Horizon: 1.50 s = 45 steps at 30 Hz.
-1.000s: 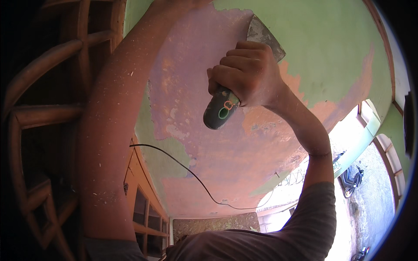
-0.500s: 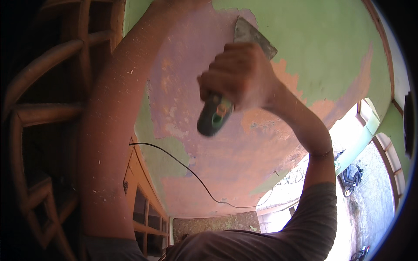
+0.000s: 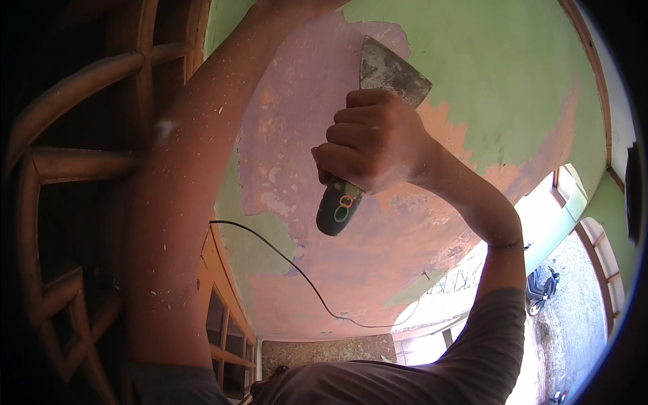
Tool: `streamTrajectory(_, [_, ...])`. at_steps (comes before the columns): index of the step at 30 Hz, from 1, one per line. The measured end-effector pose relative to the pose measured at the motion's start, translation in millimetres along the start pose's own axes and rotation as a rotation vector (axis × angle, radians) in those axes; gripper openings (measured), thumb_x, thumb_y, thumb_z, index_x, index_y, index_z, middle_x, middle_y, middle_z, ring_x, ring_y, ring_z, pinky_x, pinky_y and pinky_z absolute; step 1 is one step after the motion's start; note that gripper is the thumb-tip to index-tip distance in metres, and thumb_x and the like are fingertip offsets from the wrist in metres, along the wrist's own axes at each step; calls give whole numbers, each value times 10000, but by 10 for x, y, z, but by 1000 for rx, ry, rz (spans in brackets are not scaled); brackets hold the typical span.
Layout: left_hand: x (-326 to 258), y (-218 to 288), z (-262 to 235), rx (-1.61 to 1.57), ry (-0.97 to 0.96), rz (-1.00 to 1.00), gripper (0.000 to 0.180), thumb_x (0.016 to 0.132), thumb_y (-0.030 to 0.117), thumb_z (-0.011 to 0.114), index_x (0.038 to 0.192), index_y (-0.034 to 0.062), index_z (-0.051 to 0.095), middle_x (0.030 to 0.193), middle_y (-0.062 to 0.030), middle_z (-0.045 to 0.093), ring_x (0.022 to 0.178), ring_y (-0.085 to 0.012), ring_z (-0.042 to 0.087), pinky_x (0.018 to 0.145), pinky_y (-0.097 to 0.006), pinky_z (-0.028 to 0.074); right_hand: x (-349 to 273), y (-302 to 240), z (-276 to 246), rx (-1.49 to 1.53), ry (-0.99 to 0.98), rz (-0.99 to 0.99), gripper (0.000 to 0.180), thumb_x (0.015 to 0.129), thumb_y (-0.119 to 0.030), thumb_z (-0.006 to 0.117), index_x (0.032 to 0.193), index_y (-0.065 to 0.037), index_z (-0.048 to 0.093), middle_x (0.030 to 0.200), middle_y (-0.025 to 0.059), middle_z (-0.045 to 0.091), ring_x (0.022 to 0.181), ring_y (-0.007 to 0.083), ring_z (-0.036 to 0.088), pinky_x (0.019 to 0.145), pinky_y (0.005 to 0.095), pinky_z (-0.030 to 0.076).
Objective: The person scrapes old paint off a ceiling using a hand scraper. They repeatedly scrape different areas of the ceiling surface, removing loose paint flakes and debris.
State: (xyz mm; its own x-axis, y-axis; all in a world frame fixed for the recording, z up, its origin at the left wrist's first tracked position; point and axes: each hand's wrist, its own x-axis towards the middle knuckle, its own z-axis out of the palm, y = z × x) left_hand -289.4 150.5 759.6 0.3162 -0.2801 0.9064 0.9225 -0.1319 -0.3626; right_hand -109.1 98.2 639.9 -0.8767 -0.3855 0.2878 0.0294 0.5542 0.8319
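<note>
My right hand (image 3: 378, 138) is closed round the dark handle of a paint scraper (image 3: 391, 71). The wide, smeared metal blade points up and lies over the boundary between green paint and a bared pinkish patch on the wall (image 3: 304, 135). Whether the blade touches the surface, I cannot tell. The handle's butt end, with orange and green rings, sticks out below my fist. My left forearm, dotted with pale flakes, stretches up the left side; only a sliver of my left hand (image 3: 314, 4) shows at the top edge, its fingers out of sight.
A wooden lattice frame (image 3: 88, 165) stands close on the left. A thin black cable (image 3: 290, 260) hangs across the wall above a wooden window frame (image 3: 219, 297). At the right, a bright opening shows a parked motorbike (image 3: 542, 289). A small nail (image 3: 426, 275) juts from the wall.
My right hand and the scraper have moved down a little, away from the top edge. The left arm has shifted slightly right in the picture, as has the lattice.
</note>
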Motion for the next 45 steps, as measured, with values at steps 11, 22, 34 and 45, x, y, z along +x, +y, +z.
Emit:
streamTrajectory(11, [-30,83,-8,-102,8,-24,518,988,253,446,1489,136,509,1582,-178,409,1504,-345,327,1257,-552,159,-39,437,38,-120,7,31,252,633,-249,732,606,-166,495,517,-32,508,522,153,587,505,327,451])
streamTrajectory(22, [-40,62,-26,-94,-11,-36,522,985,266,462,1485,127,511,1578,-170,415,1505,-335,327,1261,-544,165,31,160,25,-38,52,72,200,620,-224,752,645,-179,559,540,-48,526,532,147,585,509,321,434])
streamTrajectory(34, [21,-63,-197,6,-3,-4,524,992,264,460,1498,135,498,1592,-165,399,1511,-327,316,1267,-537,158,50,256,-42,-76,143,113,159,616,-166,750,654,-185,597,511,-40,511,485,139,567,473,307,424])
streamTrajectory(45, [6,-34,-197,-4,-32,-14,540,981,252,477,1511,146,482,1588,-171,399,1511,-338,313,1267,-536,148,70,324,-112,-94,222,172,145,677,-121,747,670,-184,616,524,-33,555,480,126,580,465,297,415])
